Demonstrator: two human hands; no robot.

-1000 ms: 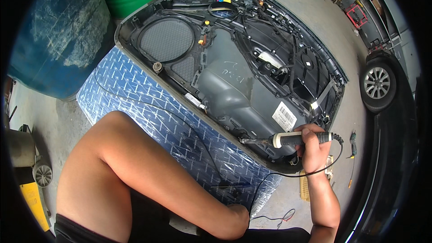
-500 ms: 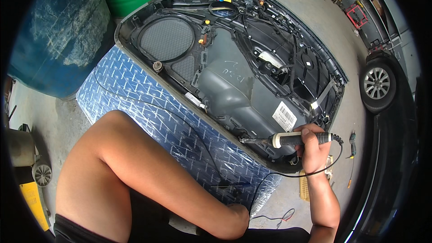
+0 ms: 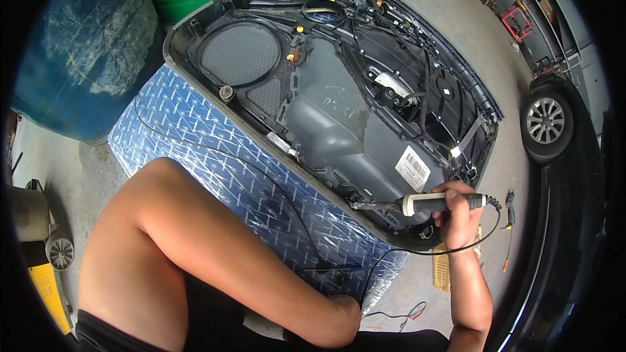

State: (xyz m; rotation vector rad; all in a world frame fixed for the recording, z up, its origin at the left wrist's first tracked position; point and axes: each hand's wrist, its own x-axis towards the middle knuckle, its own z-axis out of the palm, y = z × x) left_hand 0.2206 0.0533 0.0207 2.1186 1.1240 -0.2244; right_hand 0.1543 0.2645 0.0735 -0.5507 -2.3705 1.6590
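Door panel (image 3: 339,117) unmoved; right hand (image 3: 460,218) still grips soldering iron (image 3: 430,203).

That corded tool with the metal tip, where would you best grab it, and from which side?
Probably by the black handle, coming from the cord end, away from the door panel. The soldering iron lies nearly level, its thin metal tip pointing left at the panel's lower edge, with a pale collar between tip and grip. The right hand holds it just there, fingers wrapped round the handle.

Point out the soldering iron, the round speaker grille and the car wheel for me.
soldering iron (image 3: 435,203), head view, on its pale handle.
round speaker grille (image 3: 239,53), head view, middle of the mesh.
car wheel (image 3: 545,120), head view, on the silver rim.
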